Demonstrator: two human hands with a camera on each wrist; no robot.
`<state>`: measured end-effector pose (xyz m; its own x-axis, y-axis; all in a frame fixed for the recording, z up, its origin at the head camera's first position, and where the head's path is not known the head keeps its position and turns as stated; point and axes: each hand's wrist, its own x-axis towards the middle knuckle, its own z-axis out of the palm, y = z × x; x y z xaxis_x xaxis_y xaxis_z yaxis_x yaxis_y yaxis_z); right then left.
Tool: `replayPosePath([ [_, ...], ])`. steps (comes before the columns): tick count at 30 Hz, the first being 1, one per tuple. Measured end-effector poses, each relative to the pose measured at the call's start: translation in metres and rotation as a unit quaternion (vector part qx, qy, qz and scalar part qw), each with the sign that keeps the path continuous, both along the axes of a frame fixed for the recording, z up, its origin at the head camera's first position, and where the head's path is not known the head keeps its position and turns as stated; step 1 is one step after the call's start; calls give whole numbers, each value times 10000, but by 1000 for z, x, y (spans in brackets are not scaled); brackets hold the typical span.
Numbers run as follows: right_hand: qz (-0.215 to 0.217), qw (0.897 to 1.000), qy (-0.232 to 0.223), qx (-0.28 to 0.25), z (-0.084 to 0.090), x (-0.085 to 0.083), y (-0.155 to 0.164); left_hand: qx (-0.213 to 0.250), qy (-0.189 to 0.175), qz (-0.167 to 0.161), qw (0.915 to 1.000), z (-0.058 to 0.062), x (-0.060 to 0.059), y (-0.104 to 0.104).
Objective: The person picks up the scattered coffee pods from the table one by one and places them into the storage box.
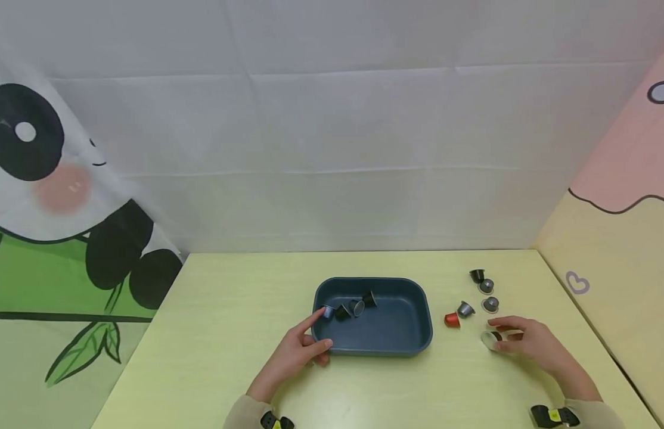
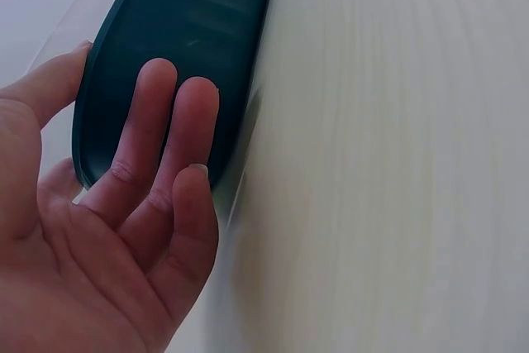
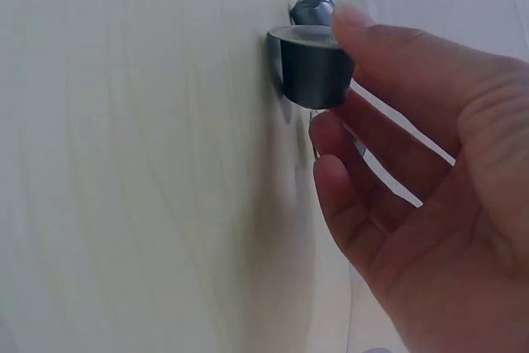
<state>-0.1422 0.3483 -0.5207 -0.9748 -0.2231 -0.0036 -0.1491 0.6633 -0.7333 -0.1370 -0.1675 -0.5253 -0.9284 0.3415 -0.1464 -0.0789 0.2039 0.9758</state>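
A dark blue tray [image 1: 385,325] lies on the table with several coffee capsules inside near its left end, among them a black coffee capsule [image 1: 341,313]. My left hand [image 1: 297,353] holds the tray's left front corner, index finger and thumb at the rim; in the left wrist view, fingers [image 2: 153,113] lie against the outer wall. To the tray's right, my right hand [image 1: 533,344] pinches a black coffee capsule [image 3: 314,72] with a pale lid. This capsule is tipped on its side, and the head view does not show whether it touches the table.
Right of the tray lie a red capsule [image 1: 452,320], a grey-blue capsule [image 1: 465,309], two grey capsules [image 1: 490,305] [image 1: 486,286] and another black capsule [image 1: 477,275]. A white cloth [image 1: 337,131] hangs behind the table, with printed cloths at both sides.
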Motion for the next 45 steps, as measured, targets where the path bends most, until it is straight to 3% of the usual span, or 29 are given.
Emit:
replayPosePath([
  [12, -296, 9991, 55, 288, -3, 2, -4, 49, 12, -18, 10000, -2, 0, -1],
  [24, -290, 9987, 57, 412, 1, 1, -5, 92, 57, -18, 9999, -1, 0, 0],
  [45, -457, 9977, 244, -438, 12, 0, -11, -62, 87, 28, 9999, 1, 1, 1],
])
